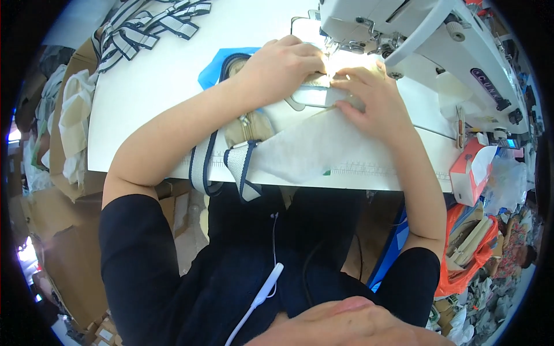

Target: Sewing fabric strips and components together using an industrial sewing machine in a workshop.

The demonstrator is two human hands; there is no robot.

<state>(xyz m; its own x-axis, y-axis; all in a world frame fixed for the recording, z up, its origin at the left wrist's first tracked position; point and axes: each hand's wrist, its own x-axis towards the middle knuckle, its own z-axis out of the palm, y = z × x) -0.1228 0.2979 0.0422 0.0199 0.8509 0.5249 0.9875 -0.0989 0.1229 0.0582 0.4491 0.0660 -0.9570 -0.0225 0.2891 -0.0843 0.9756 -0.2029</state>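
Note:
Under the head of a white sewing machine point(375, 29), both my hands rest on fabric in the bright lamp light. My left hand point(283, 66) has its fingers curled at a light beige fabric edge point(317, 79), the fingertips partly hidden. Opposite it, my right hand point(378, 101) lies with thumb and fingers apart on the work. A thin whitish sheet point(311, 147) spreads from there toward the table's front edge. Beside it sit a beige piece with a zipper point(249, 127) and a grey strap with navy edges point(202, 164), which hangs over the front edge.
Several striped straps point(150, 29) lie at the far left of the white table point(133, 115). A blue piece point(213, 66) is by my left forearm. Cardboard boxes point(69, 242) stand at left. At right are a red-and-white tissue box point(470, 173) and an orange bag point(467, 254).

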